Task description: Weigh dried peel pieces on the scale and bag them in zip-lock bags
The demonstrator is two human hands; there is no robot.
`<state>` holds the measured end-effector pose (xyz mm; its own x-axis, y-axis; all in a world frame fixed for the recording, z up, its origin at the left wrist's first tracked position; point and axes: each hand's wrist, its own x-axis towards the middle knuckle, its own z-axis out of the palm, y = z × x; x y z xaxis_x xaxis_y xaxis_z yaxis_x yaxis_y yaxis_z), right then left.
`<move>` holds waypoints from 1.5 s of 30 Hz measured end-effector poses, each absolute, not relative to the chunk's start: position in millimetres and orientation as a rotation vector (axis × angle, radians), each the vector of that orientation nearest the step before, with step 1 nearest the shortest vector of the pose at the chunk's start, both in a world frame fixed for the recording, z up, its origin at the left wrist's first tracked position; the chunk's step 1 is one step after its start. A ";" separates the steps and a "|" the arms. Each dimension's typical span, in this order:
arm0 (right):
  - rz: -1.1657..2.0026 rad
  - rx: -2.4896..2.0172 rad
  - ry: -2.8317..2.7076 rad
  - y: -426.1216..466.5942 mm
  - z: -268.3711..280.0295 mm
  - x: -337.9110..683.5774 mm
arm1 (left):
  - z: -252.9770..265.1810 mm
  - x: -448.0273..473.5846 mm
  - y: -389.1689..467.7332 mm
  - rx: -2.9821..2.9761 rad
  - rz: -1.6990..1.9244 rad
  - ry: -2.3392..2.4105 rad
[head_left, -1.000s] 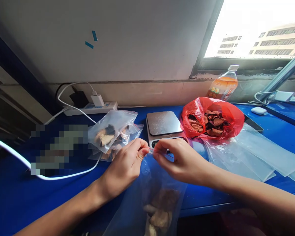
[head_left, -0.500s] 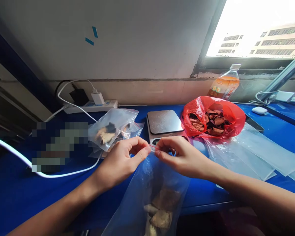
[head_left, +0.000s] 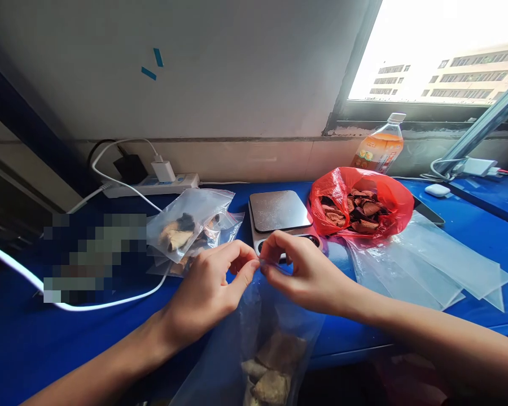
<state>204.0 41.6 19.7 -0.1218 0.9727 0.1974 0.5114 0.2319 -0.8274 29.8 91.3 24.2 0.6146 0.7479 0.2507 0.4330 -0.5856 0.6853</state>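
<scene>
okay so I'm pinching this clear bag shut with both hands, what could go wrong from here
The clear bag hangs over the table edge with the dried pieces low in it; if the left hand or right hand slips off the top strip, it may drop. The hands also work close to the scale and could nudge it.
</scene>
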 end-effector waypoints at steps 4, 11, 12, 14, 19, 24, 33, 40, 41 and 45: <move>0.750 -1.276 -1.675 42.3 13.5 201.5 | 22.1 30.0 92.4 2.244 0.689 0.939; 0.715 -1.307 -1.762 41.1 15.9 200.1 | 18.4 29.0 92.5 2.288 0.782 0.900; 0.726 -1.308 -1.760 41.1 16.6 200.4 | 18.1 29.0 92.4 2.299 0.797 0.886; 0.763 -1.297 -1.756 41.5 17.7 201.1 | 18.6 29.6 92.4 2.329 0.816 0.862; 0.789 -1.232 -1.748 44.1 19.9 203.5 | 26.7 25.9 97.5 2.369 0.872 0.869; 0.699 -1.218 -1.760 47.8 23.9 207.7 | 41.6 8.3 107.2 2.245 0.995 1.042; 0.471 -1.291 -1.857 53.3 19.3 209.0 | 61.8 -0.9 107.6 2.014 1.151 1.214; 0.574 -1.349 -1.770 57.0 11.6 226.4 | 63.8 -18.8 135.5 1.939 1.259 1.234; 0.587 -1.344 -1.746 58.0 13.6 228.8 | 62.5 -19.6 137.4 1.923 1.273 1.222; 0.509 -1.228 -1.704 58.8 25.8 231.6 | 53.6 -9.8 128.2 1.915 1.098 1.118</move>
<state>231.6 58.8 25.8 -0.0539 0.8929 0.4471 0.5018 0.4113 -0.7609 -9.8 128.2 53.6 0.2842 0.8989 0.3334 0.3495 -0.4209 0.8370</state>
